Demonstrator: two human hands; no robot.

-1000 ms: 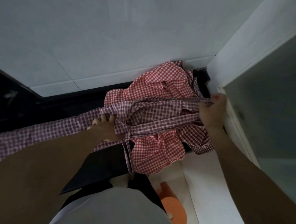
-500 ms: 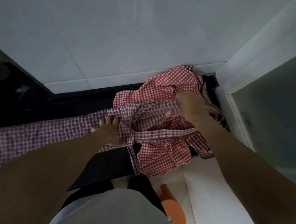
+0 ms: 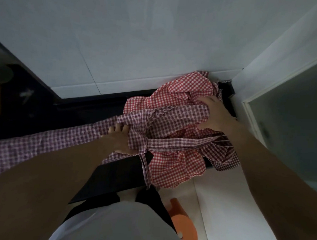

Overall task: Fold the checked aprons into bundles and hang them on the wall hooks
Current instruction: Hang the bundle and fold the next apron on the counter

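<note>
The left hand grips the purple-checked apron at its gathered middle. Just beyond that grip, the right hand clutches its bunched end, over the red-checked apron.

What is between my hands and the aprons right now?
Nothing visible. The left hand already grips the purple checked apron where it bunches, and the right hand holds its other end, over the red apron. No wall hooks are in view.
</note>
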